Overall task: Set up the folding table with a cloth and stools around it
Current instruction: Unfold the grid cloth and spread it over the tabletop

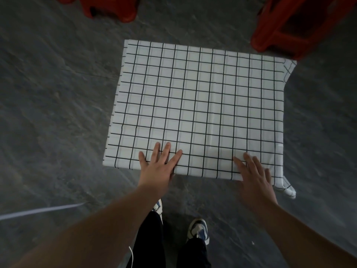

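Note:
A white cloth with a black grid point(201, 105) covers the whole top of the small folding table, which is hidden under it. Cloth corners hang down at the right, far and near. My left hand point(160, 165) lies flat on the cloth at the near edge, fingers spread. My right hand point(253, 176) rests palm down on the near right part of the cloth, slightly blurred, fingers apart. Neither hand holds anything. A red plastic stool point(301, 24) stands beyond the table's far right corner. Another red stool point(112, 8) is at the top left.
The floor point(54, 113) is dark grey stone all around the table. My feet in blue and white shoes point(199, 231) stand just in front of the near edge. A pale line point(38, 210) marks the floor at lower left.

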`<state>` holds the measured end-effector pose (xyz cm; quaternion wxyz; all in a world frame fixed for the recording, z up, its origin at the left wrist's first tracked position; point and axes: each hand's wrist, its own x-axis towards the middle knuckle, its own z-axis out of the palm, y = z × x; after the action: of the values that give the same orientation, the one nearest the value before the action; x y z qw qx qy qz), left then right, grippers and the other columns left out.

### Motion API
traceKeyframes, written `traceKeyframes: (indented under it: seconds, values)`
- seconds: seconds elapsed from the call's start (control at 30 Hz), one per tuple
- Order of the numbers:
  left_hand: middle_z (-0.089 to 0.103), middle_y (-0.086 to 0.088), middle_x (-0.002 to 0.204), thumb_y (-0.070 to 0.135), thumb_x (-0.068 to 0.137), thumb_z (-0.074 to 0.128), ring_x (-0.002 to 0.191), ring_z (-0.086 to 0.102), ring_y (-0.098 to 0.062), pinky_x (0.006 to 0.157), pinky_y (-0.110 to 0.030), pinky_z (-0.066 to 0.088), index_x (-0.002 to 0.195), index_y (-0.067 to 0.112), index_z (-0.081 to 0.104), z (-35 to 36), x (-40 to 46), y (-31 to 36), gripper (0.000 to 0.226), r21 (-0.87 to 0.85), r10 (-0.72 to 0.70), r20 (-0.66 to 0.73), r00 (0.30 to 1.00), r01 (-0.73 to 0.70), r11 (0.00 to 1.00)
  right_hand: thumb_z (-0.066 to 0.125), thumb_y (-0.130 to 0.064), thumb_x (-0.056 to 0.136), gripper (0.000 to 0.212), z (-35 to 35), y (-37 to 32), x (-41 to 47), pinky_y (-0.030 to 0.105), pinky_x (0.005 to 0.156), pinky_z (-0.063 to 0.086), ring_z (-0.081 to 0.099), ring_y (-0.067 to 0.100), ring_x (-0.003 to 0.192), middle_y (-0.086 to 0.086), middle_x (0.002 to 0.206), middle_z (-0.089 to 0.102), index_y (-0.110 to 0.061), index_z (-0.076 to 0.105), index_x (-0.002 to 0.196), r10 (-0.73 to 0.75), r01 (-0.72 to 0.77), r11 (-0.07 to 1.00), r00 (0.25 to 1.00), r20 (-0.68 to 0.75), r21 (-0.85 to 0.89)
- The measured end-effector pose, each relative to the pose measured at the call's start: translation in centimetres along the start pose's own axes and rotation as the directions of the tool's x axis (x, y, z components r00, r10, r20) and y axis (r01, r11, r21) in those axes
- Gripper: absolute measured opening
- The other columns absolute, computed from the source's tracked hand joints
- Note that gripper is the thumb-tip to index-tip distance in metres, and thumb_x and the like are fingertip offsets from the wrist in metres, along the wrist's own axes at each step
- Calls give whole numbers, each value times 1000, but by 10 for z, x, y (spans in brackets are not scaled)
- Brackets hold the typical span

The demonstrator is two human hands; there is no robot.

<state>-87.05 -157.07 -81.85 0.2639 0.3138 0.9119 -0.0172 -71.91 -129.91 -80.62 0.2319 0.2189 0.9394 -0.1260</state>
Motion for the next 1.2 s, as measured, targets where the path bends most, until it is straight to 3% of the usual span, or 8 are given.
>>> traceKeyframes:
  seconds: [0.23, 0.43, 0.67, 0.9, 1.03, 1.2]
  values:
    - [-19, 1, 163, 37, 100, 43, 147, -24, -31, 110, -72, 3, 150, 42, -19, 2, 4, 0, 80, 0, 6, 9, 1000, -6, 1000, 53, 1, 84, 93, 0, 4, -1, 58, 121, 13, -4, 21, 153, -4, 167, 1, -41, 10, 155, 10, -10, 1000, 1000, -18, -4]
    - [-20, 2, 163, 37, 100, 45, 147, -25, -30, 111, -72, 4, 149, 43, -19, 1, 3, 4, 81, -2, 16, 23, 1000, -16, 1000, 56, -4, 83, 89, -1, 6, -6, 58, 119, 19, 2, 24, 153, -1, 167, 6, -38, 16, 155, 22, -23, 1000, 999, -37, -14]
    - [-27, -1, 160, 46, 100, 40, 146, -25, -33, 111, -72, 4, 148, 41, -26, -3, -6, 11, 81, 13, -40, 52, 998, 39, 999, 52, 8, 75, 103, -4, -4, -7, 59, 121, 4, -13, 21, 152, -2, 167, -4, -37, 9, 156, 48, -46, 997, 999, -26, 66]
    - [-30, -3, 158, 49, 99, 39, 143, -30, -34, 112, -71, 2, 146, 39, -31, -3, -19, 0, 85, -1, -50, 70, 996, 51, 999, 52, 0, 84, 95, -7, -30, 10, 53, 123, 3, -12, 19, 152, -3, 167, -8, -36, 4, 157, -69, 67, 996, 997, 30, 66]
    - [-29, -3, 158, 47, 98, 42, 143, -31, -31, 113, -70, 2, 146, 40, -30, -8, -20, -1, 87, -33, -52, 98, 994, 56, 998, 55, -9, 85, 87, -8, -38, 12, 55, 122, 5, -8, 20, 152, -3, 166, -3, -34, 12, 156, -43, 40, 997, 998, 46, 71]
    - [-23, 0, 161, 33, 95, 51, 145, -28, -28, 116, -64, -4, 149, 41, -22, -28, -16, 1, 92, -96, -43, 118, 992, 54, 994, 53, -6, 84, 85, -28, -42, 7, 50, 124, 8, -5, 19, 152, -2, 166, 2, -30, 15, 156, 14, -21, 989, 999, 50, 144]
